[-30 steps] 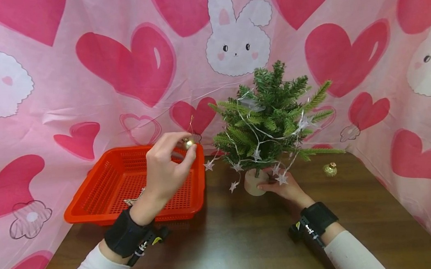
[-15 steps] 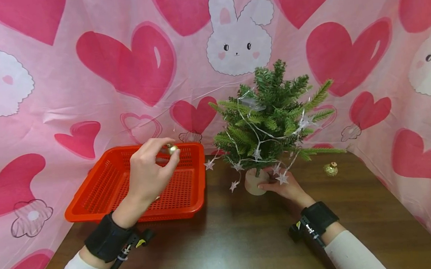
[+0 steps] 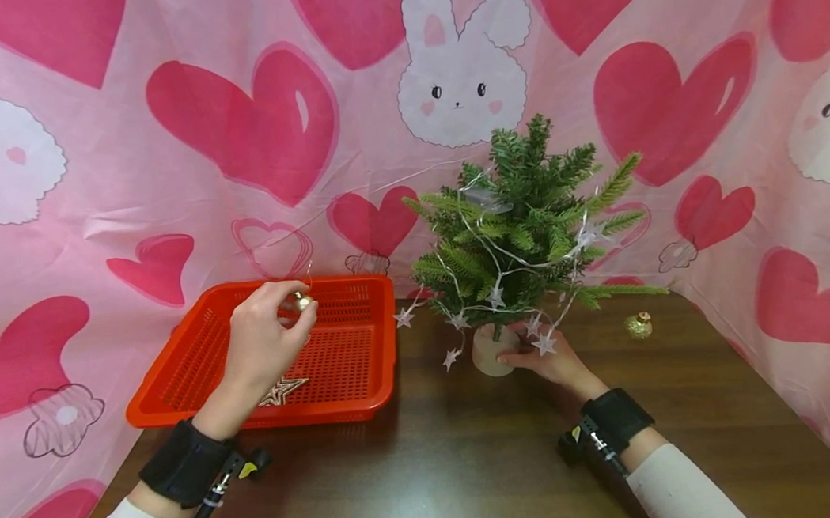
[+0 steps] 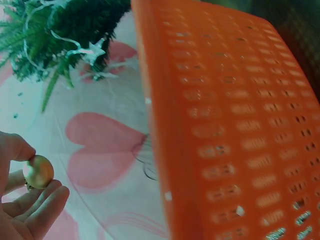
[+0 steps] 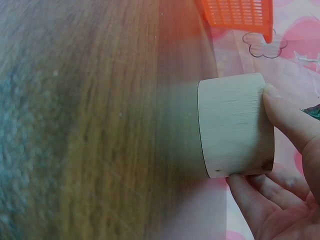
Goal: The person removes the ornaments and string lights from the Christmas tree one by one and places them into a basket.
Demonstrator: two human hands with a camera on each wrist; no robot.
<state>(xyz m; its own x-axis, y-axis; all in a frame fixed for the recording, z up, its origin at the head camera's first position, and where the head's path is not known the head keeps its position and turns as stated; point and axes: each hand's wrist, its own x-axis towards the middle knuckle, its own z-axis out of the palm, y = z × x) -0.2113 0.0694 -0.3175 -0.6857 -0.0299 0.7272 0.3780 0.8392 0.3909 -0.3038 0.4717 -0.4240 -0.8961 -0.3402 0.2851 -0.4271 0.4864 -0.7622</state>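
Note:
A small gold ball ornament (image 3: 303, 302) with a thin hanging loop is pinched between the thumb and fingers of my left hand (image 3: 266, 331), over the orange basket (image 3: 381, 348). In the left wrist view the same gold bauble (image 4: 39, 172) shows at the fingertips, beside the basket wall (image 4: 225, 125). My right hand (image 3: 550, 360) grips the round pale wooden base (image 5: 235, 125) of a small artificial Christmas tree (image 3: 520, 221), which stands upright on the table. A clear string of star lights (image 3: 495, 295) is draped around its branches.
A star-shaped ornament (image 3: 283, 391) lies inside the basket, near its front. Another gold bauble (image 3: 639, 325) rests on the wooden table (image 3: 470, 461) right of the tree. A pink heart-print cloth (image 3: 237, 143) hangs behind and along the sides.
My left hand has moved left and slightly down with the gold bauble, from beside the tree to over the basket, uncovering the star ornament. The right hand stays on the tree's base.

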